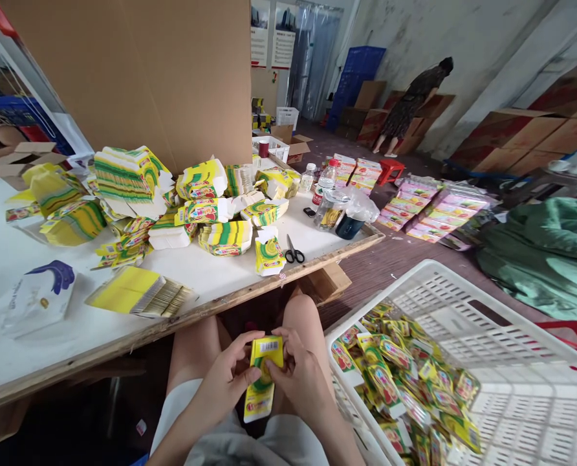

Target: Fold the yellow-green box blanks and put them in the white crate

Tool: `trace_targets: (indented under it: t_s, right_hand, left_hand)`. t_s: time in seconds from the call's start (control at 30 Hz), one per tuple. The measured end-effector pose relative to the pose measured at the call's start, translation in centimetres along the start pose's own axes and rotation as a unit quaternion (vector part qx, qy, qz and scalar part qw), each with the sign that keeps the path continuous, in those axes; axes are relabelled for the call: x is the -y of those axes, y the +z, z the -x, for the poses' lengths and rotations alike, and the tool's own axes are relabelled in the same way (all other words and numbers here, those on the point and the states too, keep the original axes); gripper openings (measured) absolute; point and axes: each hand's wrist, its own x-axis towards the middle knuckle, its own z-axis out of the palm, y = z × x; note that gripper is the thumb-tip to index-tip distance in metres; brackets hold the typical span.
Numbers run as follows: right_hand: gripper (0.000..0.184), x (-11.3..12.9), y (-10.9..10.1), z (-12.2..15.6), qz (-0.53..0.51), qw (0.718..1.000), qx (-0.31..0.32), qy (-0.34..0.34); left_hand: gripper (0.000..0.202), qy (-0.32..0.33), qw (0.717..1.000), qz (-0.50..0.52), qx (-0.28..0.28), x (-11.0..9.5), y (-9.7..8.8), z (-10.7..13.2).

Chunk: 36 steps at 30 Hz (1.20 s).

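Over my lap, both hands grip a small yellow and green carton (263, 378) with a barcode on its upper flap. My left hand (228, 382) pinches its left edge with closed fingers. My right hand (301, 375) holds the right edge, fingers curled around it. To my right stands a white plastic crate (506, 362) holding several similar folded cartons (405, 382). On the white table (7, 259) ahead lie piles of flat yellow-green carton blanks (128, 171), a flat yellow stack (133, 291) and black scissors (294, 251).
A bottle and plastic jars (332, 200) stand at the table's far corner. Pink packages (429, 207) lie on the floor beyond, with a green cloth heap (545, 252) at right. Large cardboard sheets (138, 71) lean behind the table. Another person (412, 103) bends over boxes far back.
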Motion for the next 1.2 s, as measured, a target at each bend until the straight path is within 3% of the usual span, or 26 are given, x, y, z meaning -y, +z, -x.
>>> trace_targets:
  t_s: [0.13, 0.3, 0.47, 0.57, 0.63, 0.73, 0.8, 0.93, 1.1, 1.2]
  right_hand:
    - [0.039, 0.0, 0.0, 0.0, 0.015, 1.0, -0.003, 0.011]
    - [0.03, -0.1, -0.4, 0.2, -0.083, 0.996, -0.014, -0.023]
    - [0.025, -0.6, -0.9, 0.5, -0.162, 0.981, -0.101, -0.018]
    - [0.022, -0.4, -3.2, 0.9, -0.039, 0.97, -0.231, -0.061]
    - [0.029, -0.3, -5.4, 1.3, 0.111, 0.929, -0.344, -0.078]
    - [0.05, -0.4, -7.7, 1.9, 0.274, 0.857, -0.434, -0.047]
    - [0.053, -1.0, -8.0, 2.3, 0.276, 0.868, -0.412, -0.04]
    - [0.038, -2.8, -6.1, 2.5, 0.177, 0.929, -0.325, -0.032]
    - [0.035, -2.8, -3.7, 1.4, 0.075, 0.957, -0.279, -0.011]
    - [0.037, -1.5, -2.9, 0.7, 0.006, 0.97, -0.241, 0.004]
  left_hand:
    - [0.046, 0.001, 1.0, 0.017, -0.006, -0.6, 0.0, -0.2]
    - [0.051, -0.038, 0.997, 0.072, -0.015, -1.3, -0.3, -0.7]
    - [0.042, 0.012, 0.999, 0.037, -0.014, -1.2, 2.5, -1.9]
    - [0.046, 0.118, 0.986, -0.114, -0.004, -1.4, 4.1, -4.5]
    - [0.055, 0.207, 0.94, -0.27, -0.031, -1.6, 4.0, -7.5]
    - [0.068, 0.236, 0.902, -0.352, -0.083, -1.8, 1.9, -12.8]
    - [0.065, 0.232, 0.885, -0.388, -0.11, -1.7, 0.0, -15.7]
    - [0.027, 0.239, 0.853, -0.449, -0.113, -1.0, -2.9, -18.4]
    - [0.027, 0.305, 0.809, -0.488, -0.119, -0.4, -4.0, -17.9]
    - [0.022, 0.369, 0.783, -0.48, -0.143, -0.5, -3.6, -15.9]
